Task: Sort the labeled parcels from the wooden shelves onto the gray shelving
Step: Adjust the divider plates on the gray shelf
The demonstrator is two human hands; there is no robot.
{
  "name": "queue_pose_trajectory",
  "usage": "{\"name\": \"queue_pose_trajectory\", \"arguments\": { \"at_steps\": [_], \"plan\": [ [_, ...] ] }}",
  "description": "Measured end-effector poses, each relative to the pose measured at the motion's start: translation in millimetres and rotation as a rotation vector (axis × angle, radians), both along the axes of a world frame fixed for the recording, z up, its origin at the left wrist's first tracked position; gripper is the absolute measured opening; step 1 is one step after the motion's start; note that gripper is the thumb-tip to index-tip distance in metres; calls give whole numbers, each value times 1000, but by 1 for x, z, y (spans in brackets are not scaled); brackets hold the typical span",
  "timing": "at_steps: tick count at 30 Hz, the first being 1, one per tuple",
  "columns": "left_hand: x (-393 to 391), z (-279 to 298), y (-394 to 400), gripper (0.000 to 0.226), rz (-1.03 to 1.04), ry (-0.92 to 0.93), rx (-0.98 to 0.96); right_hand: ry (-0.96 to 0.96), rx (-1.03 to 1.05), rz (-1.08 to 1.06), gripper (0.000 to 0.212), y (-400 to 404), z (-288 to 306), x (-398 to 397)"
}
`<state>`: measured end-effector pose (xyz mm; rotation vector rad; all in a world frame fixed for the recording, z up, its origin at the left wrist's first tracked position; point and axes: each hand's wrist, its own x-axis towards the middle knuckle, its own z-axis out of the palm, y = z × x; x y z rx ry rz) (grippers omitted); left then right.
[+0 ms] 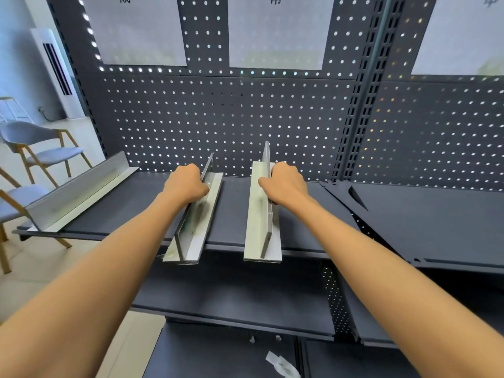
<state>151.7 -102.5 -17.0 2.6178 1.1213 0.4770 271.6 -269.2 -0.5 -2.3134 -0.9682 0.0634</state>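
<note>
Two T-shaped metal dividers stand on the gray shelving's upper shelf (234,211). My left hand (185,184) grips the upright fin of the left divider (199,230), which leans to the right and overhangs the shelf's front edge. My right hand (286,184) grips the fin of the right divider (259,222), which stands upright and also overhangs the front edge. No parcels and no wooden shelves are in view.
A third metal divider (79,192) lies at the shelf's left end. The perforated back panel (231,118) carries white label sheets (275,31). Lower shelves (231,293) lie below, a crumpled white scrap (282,364) on the lowest. Chairs (41,148) stand at left.
</note>
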Motion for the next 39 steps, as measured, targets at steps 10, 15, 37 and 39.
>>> {"name": "queue_pose_trajectory", "arguments": {
  "at_steps": [10,15,37,39],
  "plan": [
    [8,-13,17,32,8,12,-38,8,1,-29,37,4,-5,-1],
    [17,-13,22,36,6,3,-21,2,-16,-69,36,5,-9,0],
    [25,-5,13,22,148,34,154,-32,-27,-118,37,-29,-7,17],
    [29,0,-2,17,162,16,234,-33,-20,-105,37,-44,-3,23]
  ]
}}
